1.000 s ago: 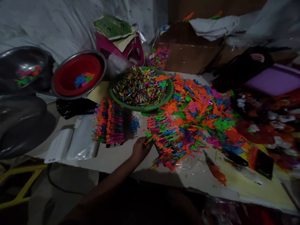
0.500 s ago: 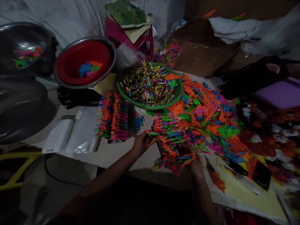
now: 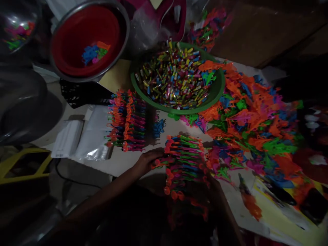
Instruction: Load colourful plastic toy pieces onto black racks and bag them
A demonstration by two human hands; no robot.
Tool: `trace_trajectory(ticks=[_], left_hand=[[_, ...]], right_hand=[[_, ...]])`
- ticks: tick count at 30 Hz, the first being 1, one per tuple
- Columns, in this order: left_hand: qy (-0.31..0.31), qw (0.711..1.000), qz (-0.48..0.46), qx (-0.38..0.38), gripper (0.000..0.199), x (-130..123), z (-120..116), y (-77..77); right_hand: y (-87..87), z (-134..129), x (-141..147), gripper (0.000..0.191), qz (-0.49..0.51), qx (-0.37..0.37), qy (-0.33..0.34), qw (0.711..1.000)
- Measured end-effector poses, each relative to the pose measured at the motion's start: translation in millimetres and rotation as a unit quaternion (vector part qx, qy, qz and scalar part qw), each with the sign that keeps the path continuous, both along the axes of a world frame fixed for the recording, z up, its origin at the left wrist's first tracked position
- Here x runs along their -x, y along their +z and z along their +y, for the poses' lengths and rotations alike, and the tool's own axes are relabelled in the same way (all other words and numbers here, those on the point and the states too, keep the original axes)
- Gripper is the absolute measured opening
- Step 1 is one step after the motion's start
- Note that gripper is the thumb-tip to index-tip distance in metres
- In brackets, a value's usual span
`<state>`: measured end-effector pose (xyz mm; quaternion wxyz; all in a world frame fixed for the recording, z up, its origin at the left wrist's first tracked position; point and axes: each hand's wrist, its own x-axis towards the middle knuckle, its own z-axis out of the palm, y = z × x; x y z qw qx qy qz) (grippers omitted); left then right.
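A rack of colourful plastic pieces [image 3: 186, 160] lies in rows at the table's front edge, between my two hands. My left hand [image 3: 151, 160] is at its left side, fingers closed around an orange and pink piece. At the right side, my right hand [image 3: 211, 181] touches the rack's edge; its fingers are dark and mostly hidden behind the pieces. A second filled rack [image 3: 126, 121] stands to the left, with a few small blue pieces [image 3: 159, 128] beside it.
Behind the racks sits a green basin [image 3: 179, 111] full of small wrapped tubes. Loose plastic pieces [image 3: 256, 116] are heaped at the right. A red bowl [image 3: 66, 44], clear plastic bags [image 3: 94, 136] and a white stack [image 3: 67, 138] are at the left.
The view has moved closer and turned. The rack between my hands now appears straighter and nearer the front edge, its rows more evenly lined up.
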<state>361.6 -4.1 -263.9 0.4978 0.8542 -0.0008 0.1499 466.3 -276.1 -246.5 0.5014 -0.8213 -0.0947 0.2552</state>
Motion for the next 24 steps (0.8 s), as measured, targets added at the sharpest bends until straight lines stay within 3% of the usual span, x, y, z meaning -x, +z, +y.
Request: trace_trajectory(ticks=[7, 10, 14, 18, 24], left_hand=[[0.039, 0.999, -0.010, 0.019, 0.023, -1, 1, -1.1], [0.078, 0.995, 0.007, 0.061, 0.019, -4, -3, -6.7], [0.079, 0.991, 0.008, 0.105, 0.016, -6, -4, -9.6], [0.066, 0.986, 0.038, 0.152, 0.017, -8, -1, -10.5], [0.049, 0.983, 0.095, 0.152, 0.024, -12, 4, -7.9]], right_hand=[[17.6, 40, -27, 0.031, 0.051, -0.008, -0.088, 0.995], [25.8, 59, -34, 0.029, 0.120, 0.002, -0.122, 0.985], [37.3, 74, -32, 0.031, 0.221, 0.048, -0.164, 0.960], [44.1, 74, -26, 0.037, 0.307, 0.096, -0.149, 0.935], [33.5, 65, -20, 0.040, 0.245, 0.037, -0.106, 0.963]])
